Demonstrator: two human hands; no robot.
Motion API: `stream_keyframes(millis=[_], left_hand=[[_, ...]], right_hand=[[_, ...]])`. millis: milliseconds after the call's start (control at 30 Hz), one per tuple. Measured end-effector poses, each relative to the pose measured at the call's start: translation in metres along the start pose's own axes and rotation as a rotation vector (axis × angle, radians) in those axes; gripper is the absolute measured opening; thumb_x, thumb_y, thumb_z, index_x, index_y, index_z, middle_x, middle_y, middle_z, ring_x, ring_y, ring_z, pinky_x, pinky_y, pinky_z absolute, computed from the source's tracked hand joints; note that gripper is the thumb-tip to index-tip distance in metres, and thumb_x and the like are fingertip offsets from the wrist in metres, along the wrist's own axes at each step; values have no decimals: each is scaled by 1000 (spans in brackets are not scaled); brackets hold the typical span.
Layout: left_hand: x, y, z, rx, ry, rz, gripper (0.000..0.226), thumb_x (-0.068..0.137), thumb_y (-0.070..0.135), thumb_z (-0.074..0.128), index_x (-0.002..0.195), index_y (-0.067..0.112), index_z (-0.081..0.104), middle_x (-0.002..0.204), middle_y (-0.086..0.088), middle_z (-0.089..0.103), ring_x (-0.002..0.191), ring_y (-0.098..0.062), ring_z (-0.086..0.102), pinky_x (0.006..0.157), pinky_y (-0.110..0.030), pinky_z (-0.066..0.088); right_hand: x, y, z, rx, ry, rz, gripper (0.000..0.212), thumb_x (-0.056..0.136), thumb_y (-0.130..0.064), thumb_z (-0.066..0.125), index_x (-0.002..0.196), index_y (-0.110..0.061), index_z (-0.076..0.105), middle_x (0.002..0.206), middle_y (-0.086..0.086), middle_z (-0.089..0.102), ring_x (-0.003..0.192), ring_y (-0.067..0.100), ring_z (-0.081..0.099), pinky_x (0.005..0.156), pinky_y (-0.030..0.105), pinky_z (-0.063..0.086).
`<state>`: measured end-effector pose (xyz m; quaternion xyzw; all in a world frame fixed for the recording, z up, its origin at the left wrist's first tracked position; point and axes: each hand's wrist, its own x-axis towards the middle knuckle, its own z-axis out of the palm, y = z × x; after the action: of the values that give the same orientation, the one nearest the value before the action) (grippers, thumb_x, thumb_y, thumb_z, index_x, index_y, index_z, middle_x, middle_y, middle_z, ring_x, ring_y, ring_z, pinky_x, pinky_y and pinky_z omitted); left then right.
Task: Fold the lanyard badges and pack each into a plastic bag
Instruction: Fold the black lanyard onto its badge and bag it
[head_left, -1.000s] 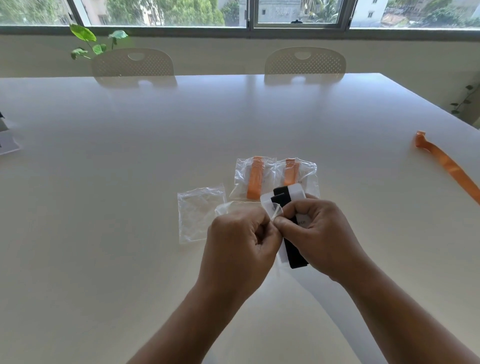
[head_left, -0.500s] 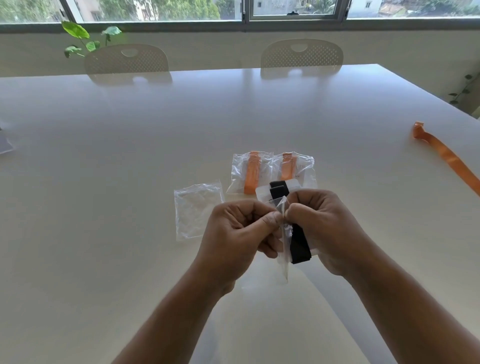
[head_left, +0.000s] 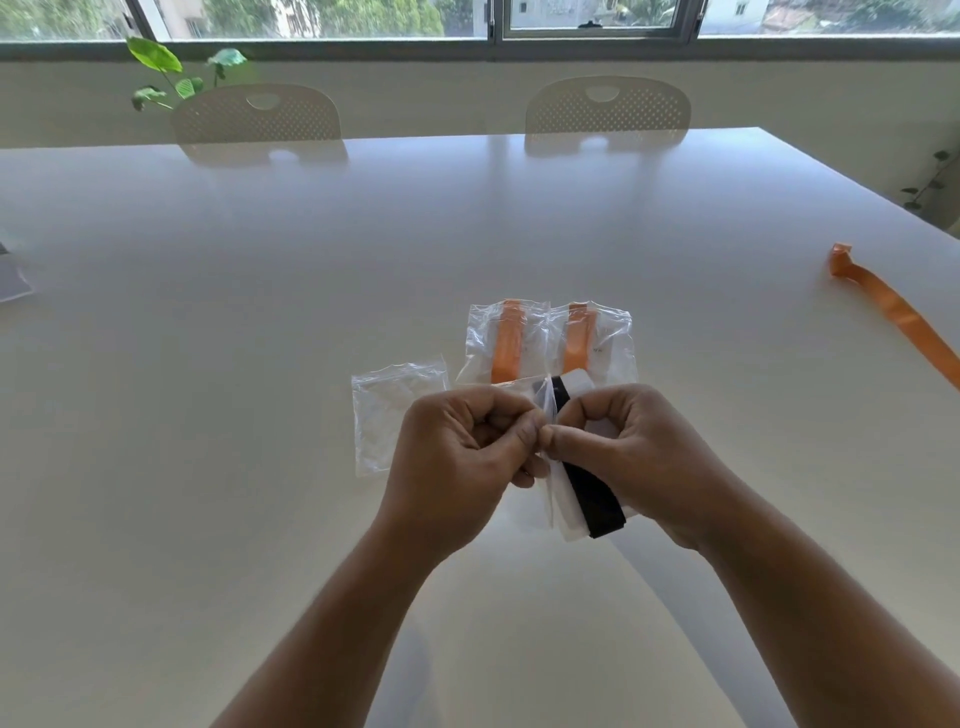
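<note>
Left hand (head_left: 457, 457): fingers curled, pinching clear bag (head_left: 546, 408), just nearer than packed bags (head_left: 501, 343).
Right hand (head_left: 641, 457): gripping black lanyard badge (head_left: 592, 501).

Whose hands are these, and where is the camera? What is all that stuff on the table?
There is no machine here, just a person's two bare hands. The camera sits on the person's head and looks down, so you see the arms as they do. The left hand pinches the edge of a clear plastic bag. The right hand pinches the same edge and also holds a folded black lanyard badge. On the white table lie a packed bag and a second packed bag, each with an orange lanyard inside. An empty bag lies to their left. A loose orange lanyard lies far to the right.
</note>
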<state>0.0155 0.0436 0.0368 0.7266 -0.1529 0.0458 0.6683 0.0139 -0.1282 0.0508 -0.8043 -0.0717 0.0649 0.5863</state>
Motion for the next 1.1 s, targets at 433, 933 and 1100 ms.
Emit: stream_keyframes(millis=[433, 933, 1100], left_hand=[[1, 5, 0, -185, -92, -61, 7, 89, 5, 70, 87, 2, 75, 70, -13, 73, 56, -18, 67, 53, -24, 52], [-2, 17, 1, -347, -155, -120, 12, 82, 7, 65, 79, 9, 76, 63, -9, 66, 53, -17, 63, 51, -23, 50], [-2, 19, 0, -345, -177, -111, 16, 84, 7, 64, 79, 14, 78, 64, -7, 68, 53, -15, 64, 52, -22, 50]], right_hand=[[2, -3, -9, 186, -138, -73, 32, 84, -37, 64, 70, -10, 71, 66, 1, 68, 64, 13, 61, 61, 22, 49], [0, -7, -12, 459, -286, -75, 25, 84, -22, 63, 65, -7, 69, 68, 5, 67, 66, 16, 63, 66, 25, 52], [-1, -10, -13, 478, -312, -78, 23, 79, -28, 65, 62, -14, 70, 67, 2, 68, 65, 14, 62, 64, 23, 51]])
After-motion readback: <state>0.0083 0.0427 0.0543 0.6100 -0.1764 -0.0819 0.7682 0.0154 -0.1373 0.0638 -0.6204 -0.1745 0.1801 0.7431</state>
